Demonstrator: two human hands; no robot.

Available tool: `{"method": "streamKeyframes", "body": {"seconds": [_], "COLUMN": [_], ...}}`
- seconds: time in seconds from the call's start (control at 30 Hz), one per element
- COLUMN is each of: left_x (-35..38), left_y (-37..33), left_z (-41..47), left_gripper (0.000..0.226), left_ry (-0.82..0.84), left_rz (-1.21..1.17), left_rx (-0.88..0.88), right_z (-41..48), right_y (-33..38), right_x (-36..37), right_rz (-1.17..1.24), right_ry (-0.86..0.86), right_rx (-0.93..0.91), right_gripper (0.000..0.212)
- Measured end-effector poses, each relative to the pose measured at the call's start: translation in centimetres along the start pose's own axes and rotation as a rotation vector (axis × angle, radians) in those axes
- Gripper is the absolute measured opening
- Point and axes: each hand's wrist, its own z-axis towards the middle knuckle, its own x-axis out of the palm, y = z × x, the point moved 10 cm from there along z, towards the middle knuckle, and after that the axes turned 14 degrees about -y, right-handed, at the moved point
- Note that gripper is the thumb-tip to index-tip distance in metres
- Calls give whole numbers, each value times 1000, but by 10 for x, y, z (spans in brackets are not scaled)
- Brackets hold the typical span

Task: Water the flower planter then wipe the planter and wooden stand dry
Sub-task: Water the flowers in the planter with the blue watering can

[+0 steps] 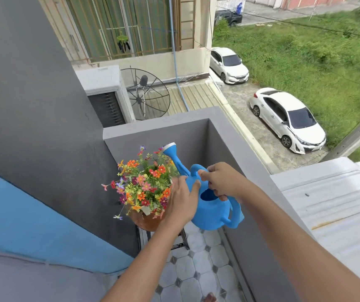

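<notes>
A terracotta planter (146,221) full of small orange, red, pink and yellow flowers (145,184) stands in the balcony corner on a dark stand (180,243), mostly hidden beneath it. A blue plastic watering can (214,212) hangs to the right of the flowers, its spout (173,156) rising over the blooms with the white rose pointing up and left. My right hand (220,180) grips the can's top handle. My left hand (183,199) lies flat against the can's left side, fingers extended, between can and flowers. No water is visible leaving the spout.
A grey parapet wall (224,136) closes the balcony at the back and right, with a sheer drop to parked white cars (288,118) beyond. A grey and blue wall (33,171) runs along the left. The floor (196,271) has pale octagonal tiles. A bare toe (209,298) shows at the bottom.
</notes>
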Motion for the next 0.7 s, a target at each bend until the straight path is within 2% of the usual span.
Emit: {"method": "streamKeyframes", "body": {"seconds": [0.23, 0.37, 0.5, 0.6, 0.7], "left_x": [45, 88, 143, 192, 253], "left_y": [-28, -54, -88, -102, -123], "left_z": [23, 31, 34, 27, 10], "left_gripper": [38, 36, 33, 49, 44], "left_ry": [-70, 14, 154, 304, 546], "left_rz": [-71, -114, -136, -155, -126], "left_rx": [106, 138, 226, 228, 242], "right_z": [5, 4, 5, -2, -11], "right_y": [-42, -76, -117, -148, -189], "right_x": [-43, -77, -108, -124, -148], "right_rz": [351, 563, 673, 788, 937], "right_ry": [-208, -385, -588, -702, -899], "right_rx": [76, 149, 227, 305, 442], "right_gripper": [36, 45, 46, 44, 40]}}
